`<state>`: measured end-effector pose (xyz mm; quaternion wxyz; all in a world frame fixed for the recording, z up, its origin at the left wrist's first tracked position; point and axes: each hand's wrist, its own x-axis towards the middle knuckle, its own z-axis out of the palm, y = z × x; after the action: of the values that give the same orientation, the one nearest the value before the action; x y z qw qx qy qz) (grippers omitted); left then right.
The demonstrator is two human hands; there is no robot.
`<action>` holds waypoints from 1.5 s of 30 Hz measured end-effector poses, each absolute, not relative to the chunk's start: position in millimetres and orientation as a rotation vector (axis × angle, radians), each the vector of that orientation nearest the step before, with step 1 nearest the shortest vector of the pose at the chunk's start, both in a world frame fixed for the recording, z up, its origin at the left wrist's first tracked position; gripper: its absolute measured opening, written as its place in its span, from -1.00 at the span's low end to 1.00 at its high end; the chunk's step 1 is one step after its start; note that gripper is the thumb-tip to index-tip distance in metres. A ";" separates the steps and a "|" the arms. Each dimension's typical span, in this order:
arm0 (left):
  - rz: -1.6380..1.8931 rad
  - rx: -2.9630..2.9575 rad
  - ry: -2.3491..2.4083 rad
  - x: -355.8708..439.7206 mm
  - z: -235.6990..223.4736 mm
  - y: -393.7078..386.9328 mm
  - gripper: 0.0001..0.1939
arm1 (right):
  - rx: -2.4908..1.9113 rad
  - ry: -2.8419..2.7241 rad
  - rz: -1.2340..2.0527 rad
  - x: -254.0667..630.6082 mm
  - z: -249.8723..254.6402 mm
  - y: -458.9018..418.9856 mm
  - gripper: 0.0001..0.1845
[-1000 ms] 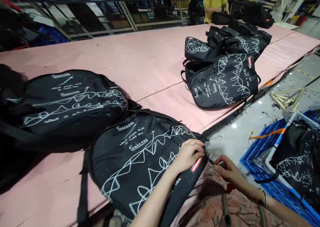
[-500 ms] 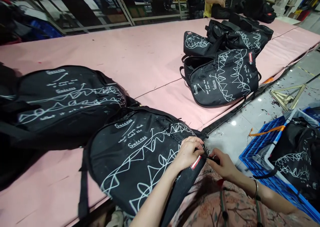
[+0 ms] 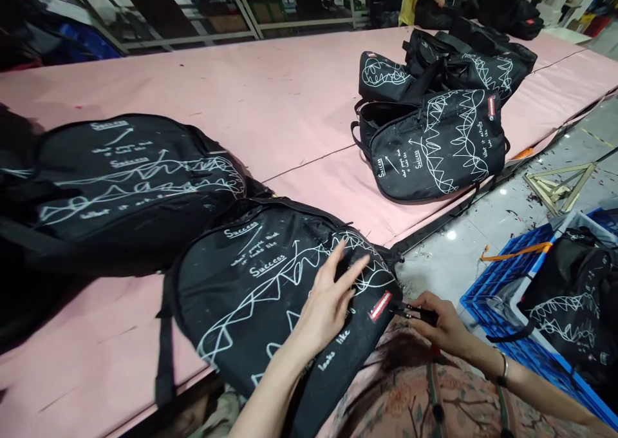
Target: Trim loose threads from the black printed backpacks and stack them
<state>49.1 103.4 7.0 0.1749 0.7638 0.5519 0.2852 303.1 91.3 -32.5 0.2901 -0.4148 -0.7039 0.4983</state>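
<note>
Plainly, the pink-covered table [image 3: 232,90] reaches out beyond the fingers of both hands. Off the right hand's outer side stands a blue crate [image 3: 490,286] with a dark bag inside. The nearest black backpack [image 3: 232,315] lies under the left hand [image 3: 321,309], its long axis running roughly sideways, with the labelled end just beside the right fingers. Another backpack [image 3: 140,161] lies farther left; a third [image 3: 434,148] sits ahead of the right hand.

The left fingers are spread well apart over the front panel, gripping nothing; how firmly they press, I can't tell. The right hand [image 3: 441,325], closer to that end's edge, has its fingers closed around a small black tool [image 3: 420,312], perhaps snips, aimed leftward at the edge. Whether its tip touches is unclear.

Between the hands sits a red label [image 3: 380,305], its pale print too small to read. Beyond the left fingertips, white lettering [image 3: 268,265] reads "Success" twice and "what people think it looks like"; "looks like" shows nearer the wrist.
</note>
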 end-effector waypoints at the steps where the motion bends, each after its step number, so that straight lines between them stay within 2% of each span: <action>1: 0.757 2.249 1.492 47.4 6.8 94.4 -0.53 | -1.066 -1.952 1.268 304.2 -30.0 89.8 -0.83; 4: 0.700 2.420 1.366 50.8 2.4 73.1 -0.62 | -0.978 -2.132 1.116 304.0 -26.0 86.1 -0.81; 8: 0.836 2.470 1.473 61.7 -2.6 62.8 -0.82 | -0.901 -2.273 0.990 298.4 -29.7 82.8 -0.82; 18: 1.018 2.476 1.515 70.3 4.0 53.2 -0.81 | -1.118 -2.434 0.691 275.3 -44.5 70.3 -0.77; 27: 1.072 2.458 1.556 74.0 8.5 49.9 -0.80 | -1.081 -2.342 0.865 270.2 -40.9 71.2 -0.86; 34: 1.122 2.135 1.420 91.5 7.1 32.8 -0.84 | -0.977 -2.036 0.999 307.8 -44.4 133.4 -0.75; 39: 0.999 2.166 1.357 109.0 -4.2 21.0 -0.68 | -0.804 -2.085 1.202 322.0 -59.2 170.1 -0.70; 43: 1.079 2.079 1.420 105.7 -7.7 12.6 -0.85 | -0.686 -2.175 1.233 315.0 -58.1 179.5 -0.68; 45: 1.122 2.009 1.477 102.1 -7.2 7.3 -0.88 | -0.593 -2.231 1.202 310.2 -54.2 184.0 -0.69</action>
<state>102.1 7.3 -7.2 0.2021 0.7195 0.5291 0.4019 310.2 184.0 -54.2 0.2661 -0.2195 -0.8264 0.4451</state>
